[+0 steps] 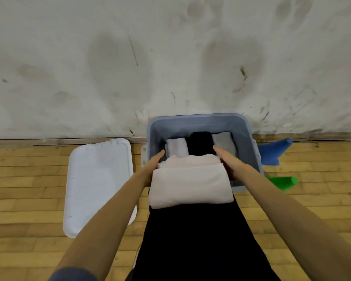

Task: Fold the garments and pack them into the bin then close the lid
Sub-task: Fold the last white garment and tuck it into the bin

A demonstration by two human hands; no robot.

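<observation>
Clasping the folded white garment [190, 184] from both sides, left grip [153, 165] and right grip [228, 162] keep its folds together over the bin [201, 120].

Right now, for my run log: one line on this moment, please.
step: packing | both hands hold folded white garment over bin | three garments inside | lid off, on floor
</observation>
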